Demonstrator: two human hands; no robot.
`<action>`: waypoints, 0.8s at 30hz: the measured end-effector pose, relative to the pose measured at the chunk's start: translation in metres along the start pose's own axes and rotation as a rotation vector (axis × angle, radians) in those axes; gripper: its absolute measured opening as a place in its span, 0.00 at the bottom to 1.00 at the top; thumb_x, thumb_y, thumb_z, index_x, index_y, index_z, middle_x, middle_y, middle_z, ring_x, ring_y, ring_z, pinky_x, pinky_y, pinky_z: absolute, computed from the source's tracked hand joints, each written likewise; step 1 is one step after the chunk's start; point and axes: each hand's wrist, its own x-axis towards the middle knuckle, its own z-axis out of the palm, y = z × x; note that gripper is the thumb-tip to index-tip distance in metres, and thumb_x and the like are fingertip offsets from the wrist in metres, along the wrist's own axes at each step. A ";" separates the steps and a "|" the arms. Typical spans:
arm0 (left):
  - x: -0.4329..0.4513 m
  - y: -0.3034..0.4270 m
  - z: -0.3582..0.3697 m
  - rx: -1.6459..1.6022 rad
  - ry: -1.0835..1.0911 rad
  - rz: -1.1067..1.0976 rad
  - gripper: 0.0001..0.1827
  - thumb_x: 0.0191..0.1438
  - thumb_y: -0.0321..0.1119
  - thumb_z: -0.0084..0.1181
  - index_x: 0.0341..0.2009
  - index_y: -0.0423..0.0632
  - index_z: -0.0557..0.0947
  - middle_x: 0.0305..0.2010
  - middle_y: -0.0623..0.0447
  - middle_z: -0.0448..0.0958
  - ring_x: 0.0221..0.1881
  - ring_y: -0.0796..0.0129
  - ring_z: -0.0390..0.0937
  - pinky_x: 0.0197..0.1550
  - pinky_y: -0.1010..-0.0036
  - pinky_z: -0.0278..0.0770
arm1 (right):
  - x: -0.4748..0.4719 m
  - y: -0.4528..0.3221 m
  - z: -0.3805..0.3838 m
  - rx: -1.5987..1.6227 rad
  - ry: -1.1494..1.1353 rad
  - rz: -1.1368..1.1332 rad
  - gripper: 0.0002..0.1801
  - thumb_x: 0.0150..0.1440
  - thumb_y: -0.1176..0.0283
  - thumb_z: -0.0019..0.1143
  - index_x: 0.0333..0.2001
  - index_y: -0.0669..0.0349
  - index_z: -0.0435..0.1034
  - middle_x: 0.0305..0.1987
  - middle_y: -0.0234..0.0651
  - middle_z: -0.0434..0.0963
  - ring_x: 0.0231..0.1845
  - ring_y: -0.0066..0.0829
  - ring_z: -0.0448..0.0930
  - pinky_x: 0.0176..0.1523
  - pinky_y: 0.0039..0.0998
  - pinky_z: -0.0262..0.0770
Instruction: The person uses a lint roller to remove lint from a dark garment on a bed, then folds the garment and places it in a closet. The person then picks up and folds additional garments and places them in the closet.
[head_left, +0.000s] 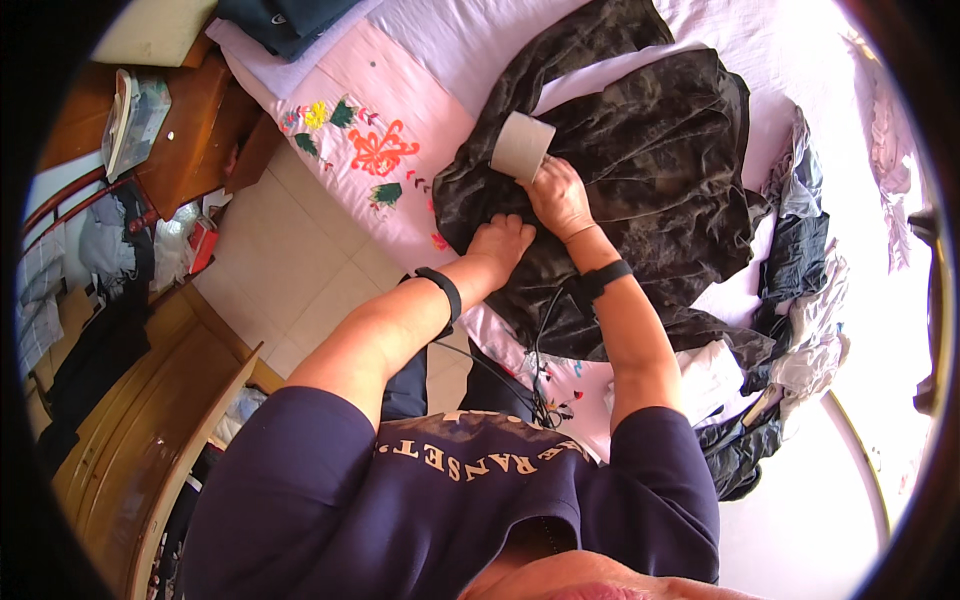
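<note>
A dark, mottled velvety garment (645, 142) lies spread over a bed with a pink and lilac cover (442, 82). My right hand (559, 196) grips the lower edge of a pale roll or cylinder (523, 146), which looks like a lint roller or a roll of tape; its handle, if any, is hidden. The roll rests on or just above the garment's left part. My left hand (502, 244) lies on the fabric below and to the left of the roll, fingers curled on the cloth; whether it pinches the cloth is hidden.
Crumpled clothes (795, 255) line the bed's right side. A dark folded garment (281, 22) lies at the upper left. A wooden desk (187, 127), a red chair rail (64, 196) and an open wooden drawer or cabinet (142, 420) stand left. Black cables (536, 360) hang between my arms.
</note>
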 end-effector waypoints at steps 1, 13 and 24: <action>-0.003 0.000 0.000 0.002 0.012 -0.014 0.17 0.42 0.29 0.54 0.40 0.49 0.69 0.39 0.50 0.67 0.43 0.58 0.69 0.39 0.68 0.75 | 0.002 0.000 0.000 0.076 0.005 0.093 0.09 0.50 0.73 0.58 0.37 0.62 0.72 0.35 0.43 0.76 0.35 0.43 0.77 0.40 0.34 0.74; 0.000 -0.008 0.031 0.139 0.161 0.025 0.12 0.44 0.34 0.52 0.36 0.52 0.71 0.32 0.55 0.68 0.39 0.66 0.69 0.39 0.77 0.71 | 0.102 -0.029 -0.101 1.226 0.744 0.296 0.16 0.60 0.68 0.51 0.49 0.62 0.67 0.47 0.37 0.75 0.44 0.29 0.75 0.50 0.32 0.72; -0.001 -0.006 0.018 0.089 0.065 0.007 0.13 0.47 0.33 0.52 0.39 0.54 0.71 0.37 0.55 0.68 0.42 0.65 0.69 0.40 0.75 0.74 | 0.125 0.015 -0.035 1.023 0.129 0.592 0.10 0.59 0.69 0.51 0.38 0.66 0.70 0.35 0.32 0.76 0.35 0.27 0.75 0.42 0.28 0.71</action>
